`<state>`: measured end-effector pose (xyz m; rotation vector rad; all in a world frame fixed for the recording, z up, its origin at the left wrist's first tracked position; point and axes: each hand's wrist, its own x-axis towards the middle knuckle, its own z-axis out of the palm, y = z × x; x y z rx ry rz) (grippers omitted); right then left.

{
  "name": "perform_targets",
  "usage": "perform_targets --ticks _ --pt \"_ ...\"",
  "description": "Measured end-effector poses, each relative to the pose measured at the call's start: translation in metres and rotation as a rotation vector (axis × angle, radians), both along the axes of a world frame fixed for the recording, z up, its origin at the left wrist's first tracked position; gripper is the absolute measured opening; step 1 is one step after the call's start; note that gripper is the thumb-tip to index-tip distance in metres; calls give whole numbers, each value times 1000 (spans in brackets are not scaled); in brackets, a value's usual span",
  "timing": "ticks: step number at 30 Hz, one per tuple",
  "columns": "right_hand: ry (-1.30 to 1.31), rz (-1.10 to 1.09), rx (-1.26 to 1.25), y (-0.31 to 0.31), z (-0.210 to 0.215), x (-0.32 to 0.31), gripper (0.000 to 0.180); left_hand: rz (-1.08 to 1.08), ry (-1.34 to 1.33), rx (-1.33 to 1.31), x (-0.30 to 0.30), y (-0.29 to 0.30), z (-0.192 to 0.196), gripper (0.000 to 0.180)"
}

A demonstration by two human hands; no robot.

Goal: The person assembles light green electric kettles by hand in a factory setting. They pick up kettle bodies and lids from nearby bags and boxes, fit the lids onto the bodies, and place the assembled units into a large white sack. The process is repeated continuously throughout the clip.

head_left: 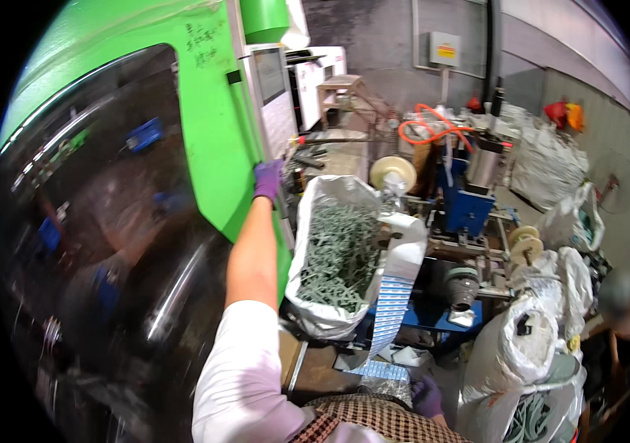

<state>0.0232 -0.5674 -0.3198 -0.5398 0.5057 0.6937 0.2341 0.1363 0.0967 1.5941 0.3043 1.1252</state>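
My left hand (267, 179), in a purple glove, is stretched forward and closed on the edge of the green machine door (219, 111). Dark glass (108, 199) fills the door's window, with reflections across it. My right hand (427, 396), also gloved in purple, hangs low beside my checked apron (381, 417). Its fingers are too small and blurred to read. Just right of my left arm stands a white sack (330, 325) full of grey-green plastic scraps (341, 251). A strip of blue-and-white printed labels (395, 303) hangs down along the sack's right side.
A blue bench machine (468, 210) with an orange hose (422, 129) and pale reels (394, 175) stands beyond the sack. White sacks (511, 347) crowd the right, one with grey-green parts. A person (625, 317) is at the far right. A control screen (269, 74) adjoins the door.
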Motion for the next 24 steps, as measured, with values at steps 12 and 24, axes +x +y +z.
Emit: perform_targets --ticks 12,24 --pt "-60 481 -320 35 15 82 22 144 -57 -271 -177 -120 -2 19" --pt "-345 907 47 226 67 112 9 470 -57 -178 -425 -273 29 18"
